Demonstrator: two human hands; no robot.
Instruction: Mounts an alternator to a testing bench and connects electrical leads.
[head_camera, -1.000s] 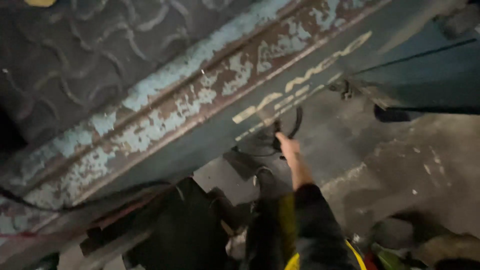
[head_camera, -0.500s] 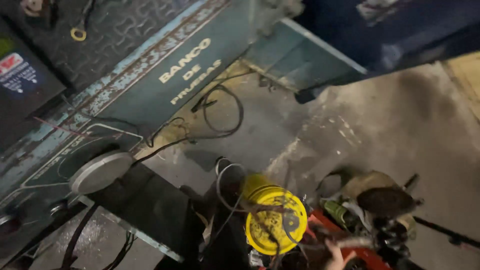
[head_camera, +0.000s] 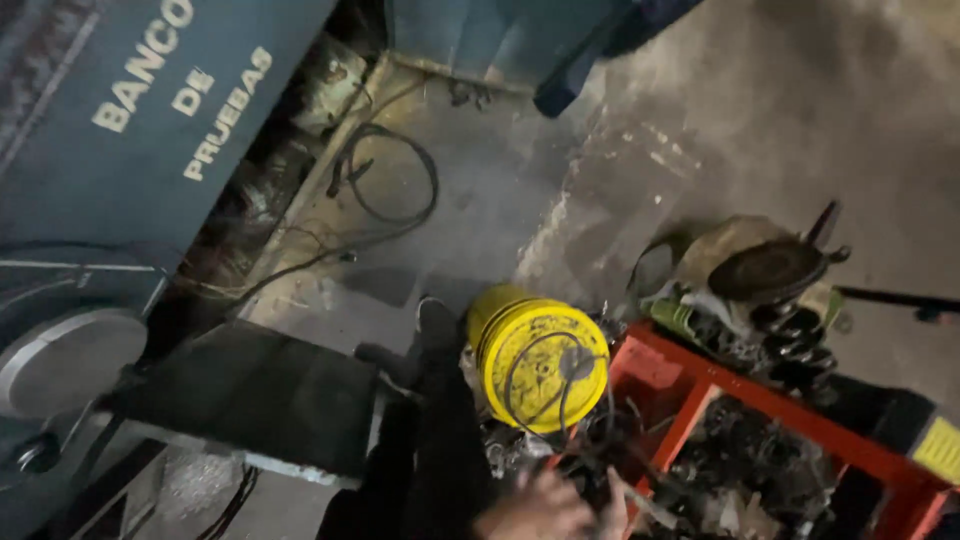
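Beside the yellow bucket (head_camera: 540, 362) sits the red crate (head_camera: 760, 420), and below the bucket our hand (head_camera: 545, 508) is among tangled black wires (head_camera: 560, 385). It's too blurred to tell whether it grips anything; we'd steady it and separate one strand first.

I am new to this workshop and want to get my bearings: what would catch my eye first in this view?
First, the bright yellow round plastic bucket at the centre, draped with thin dark cables. To its right stands an orange-red metal crate full of dark, greasy parts. At the bottom edge a hand reaches among the cables, though which hand it is cannot be told.
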